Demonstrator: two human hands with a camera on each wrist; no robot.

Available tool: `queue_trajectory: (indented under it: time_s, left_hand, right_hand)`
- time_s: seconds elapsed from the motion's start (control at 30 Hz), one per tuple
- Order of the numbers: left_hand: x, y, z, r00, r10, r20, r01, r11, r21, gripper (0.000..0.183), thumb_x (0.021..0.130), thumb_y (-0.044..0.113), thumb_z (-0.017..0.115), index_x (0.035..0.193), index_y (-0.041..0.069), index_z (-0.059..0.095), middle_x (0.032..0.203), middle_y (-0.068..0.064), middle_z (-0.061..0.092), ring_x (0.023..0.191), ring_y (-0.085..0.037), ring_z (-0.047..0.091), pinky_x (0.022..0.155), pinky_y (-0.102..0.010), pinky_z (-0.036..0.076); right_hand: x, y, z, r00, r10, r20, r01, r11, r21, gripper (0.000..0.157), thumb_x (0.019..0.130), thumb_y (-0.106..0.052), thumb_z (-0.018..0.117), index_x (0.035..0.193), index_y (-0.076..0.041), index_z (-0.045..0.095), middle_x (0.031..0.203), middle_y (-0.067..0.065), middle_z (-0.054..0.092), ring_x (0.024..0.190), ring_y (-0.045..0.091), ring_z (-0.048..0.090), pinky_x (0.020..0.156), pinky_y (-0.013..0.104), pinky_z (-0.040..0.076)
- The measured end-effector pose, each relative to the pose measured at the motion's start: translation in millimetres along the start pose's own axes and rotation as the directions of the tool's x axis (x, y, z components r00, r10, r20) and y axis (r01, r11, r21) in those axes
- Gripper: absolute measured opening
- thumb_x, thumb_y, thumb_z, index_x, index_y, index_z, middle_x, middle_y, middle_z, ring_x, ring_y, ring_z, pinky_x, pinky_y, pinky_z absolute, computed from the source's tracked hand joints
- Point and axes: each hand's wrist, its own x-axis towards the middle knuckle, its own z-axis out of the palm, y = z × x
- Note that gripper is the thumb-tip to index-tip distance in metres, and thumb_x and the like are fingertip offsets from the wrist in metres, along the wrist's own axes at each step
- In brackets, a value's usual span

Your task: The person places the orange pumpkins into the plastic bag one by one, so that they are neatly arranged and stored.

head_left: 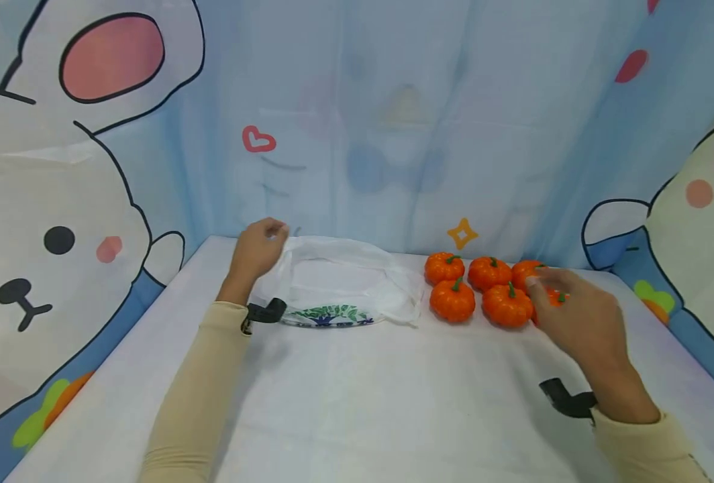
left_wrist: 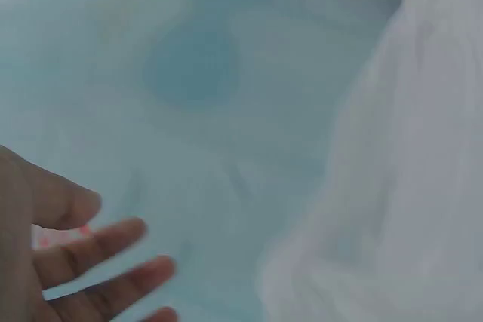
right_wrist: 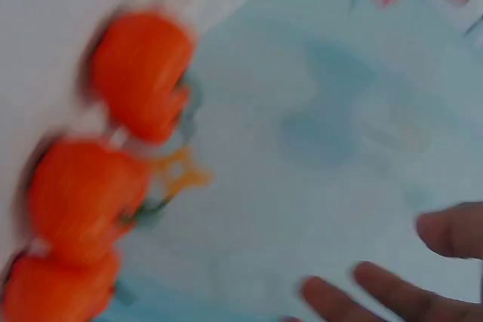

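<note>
Orange pumpkins point(head_left: 507, 307) with green stems point(head_left: 457, 284) at right; white bag point(head_left: 341, 276) at left, its print point(head_left: 327, 316) apparently green and blue.

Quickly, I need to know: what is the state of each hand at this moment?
Left hand: open, holding nothing, near the white bag.
Right hand: open, holding nothing, near the orange pumpkins.
</note>
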Motion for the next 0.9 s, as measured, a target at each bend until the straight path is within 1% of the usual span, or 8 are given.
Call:
queue_trajectory:
  time_s: [0.07, 0.13, 0.27, 0.37, 0.47, 0.57, 0.73, 0.9]
  left_hand:
    - [7.4, -37.2, -0.7, 0.995, -0.087, -0.055, 0.077, 0.984, -0.160, 0.042, 0.104, 0.036, 0.045, 0.135, 0.010, 0.058, 0.139, -0.015, 0.057, 0.132, -0.035, 0.049, 0.109, -0.055, 0.037]
    - [10.0, -69.3, 2.5, 0.988, -0.147, -0.040, 0.125, 0.935, -0.332, 0.041, 0.104, 0.031, 0.046, 0.137, 0.009, 0.056, 0.143, -0.016, 0.052, 0.137, -0.034, 0.043, 0.113, -0.054, 0.032]
    - [7.7, -111.2, 15.8, 0.982, -0.169, 0.084, 0.185, 0.777, -0.602, 0.042, 0.105, 0.024, 0.046, 0.142, 0.008, 0.050, 0.151, -0.013, 0.042, 0.143, -0.028, 0.035, 0.119, -0.047, 0.026]
    - [5.4, -123.0, 25.2, 0.980, -0.127, 0.152, 0.196, 0.726, -0.659, 0.042, 0.105, 0.023, 0.045, 0.144, 0.007, 0.047, 0.153, -0.012, 0.039, 0.144, -0.027, 0.034, 0.120, -0.046, 0.025]
    - [3.7, -123.3, 30.5, 0.984, -0.077, 0.159, 0.160, 0.771, -0.616, 0.041, 0.104, 0.021, 0.047, 0.142, 0.004, 0.050, 0.154, -0.013, 0.038, 0.146, -0.030, 0.031, 0.120, -0.050, 0.022]
    - [4.0, -120.0, 33.8, 0.985, -0.076, 0.158, 0.148, 0.844, -0.515, 0.038, 0.103, 0.020, 0.051, 0.138, 0.005, 0.055, 0.157, -0.013, 0.037, 0.149, -0.030, 0.025, 0.121, -0.050, 0.020]
    - [6.3, -118.0, 38.0, 0.984, -0.104, 0.146, 0.151, 0.920, -0.362, 0.032, 0.102, 0.021, 0.054, 0.131, 0.010, 0.063, 0.158, -0.012, 0.036, 0.151, -0.030, 0.023, 0.121, -0.048, 0.021]
    - [7.4, -119.3, 41.0, 0.987, -0.116, 0.107, 0.143, 0.945, -0.294, 0.029, 0.101, 0.020, 0.055, 0.127, 0.011, 0.065, 0.155, -0.012, 0.041, 0.150, -0.028, 0.025, 0.122, -0.046, 0.020]
  right_hand:
    - [15.0, 29.4, 4.6, 0.994, 0.070, -0.087, -0.064, 0.996, 0.067, 0.059, 0.100, -0.045, 0.047, 0.141, -0.003, 0.051, 0.139, 0.031, 0.051, 0.111, 0.047, 0.054, 0.079, 0.058, 0.050]
    - [27.2, 57.3, 10.4, 0.987, 0.139, -0.078, -0.129, 0.984, 0.120, 0.064, 0.099, -0.044, 0.048, 0.149, -0.004, 0.040, 0.150, 0.032, 0.036, 0.130, 0.052, 0.039, 0.092, 0.068, 0.043]
    - [40.8, 100.6, 26.6, 0.971, 0.219, 0.093, -0.233, 0.956, 0.178, 0.080, 0.097, -0.047, 0.051, 0.156, -0.003, 0.019, 0.156, 0.036, 0.016, 0.137, 0.058, 0.025, 0.094, 0.073, 0.038]
    - [43.4, 118.5, 37.2, 0.931, 0.260, 0.257, -0.315, 0.927, 0.203, 0.093, 0.095, -0.055, 0.052, 0.157, -0.004, 0.007, 0.156, 0.038, 0.009, 0.134, 0.061, 0.025, 0.094, 0.072, 0.039]
    - [44.5, 126.6, 44.8, 0.888, 0.280, 0.364, -0.372, 0.903, 0.215, 0.103, 0.091, -0.064, 0.053, 0.158, -0.005, 0.000, 0.157, 0.037, 0.005, 0.136, 0.060, 0.020, 0.097, 0.071, 0.037]
    - [44.2, 128.8, 49.6, 0.870, 0.295, 0.394, -0.399, 0.892, 0.214, 0.109, 0.088, -0.067, 0.054, 0.157, -0.004, -0.001, 0.157, 0.037, 0.003, 0.138, 0.060, 0.017, 0.098, 0.071, 0.037]
    - [43.2, 127.2, 52.4, 0.864, 0.320, 0.388, -0.412, 0.893, 0.181, 0.107, 0.089, -0.064, 0.055, 0.156, 0.000, 0.001, 0.156, 0.039, 0.005, 0.139, 0.059, 0.016, 0.100, 0.070, 0.036]
    - [43.3, 124.3, 52.7, 0.874, 0.309, 0.374, -0.374, 0.921, 0.114, 0.102, 0.093, -0.058, 0.054, 0.154, 0.006, 0.004, 0.152, 0.041, 0.011, 0.136, 0.059, 0.021, 0.100, 0.068, 0.037]
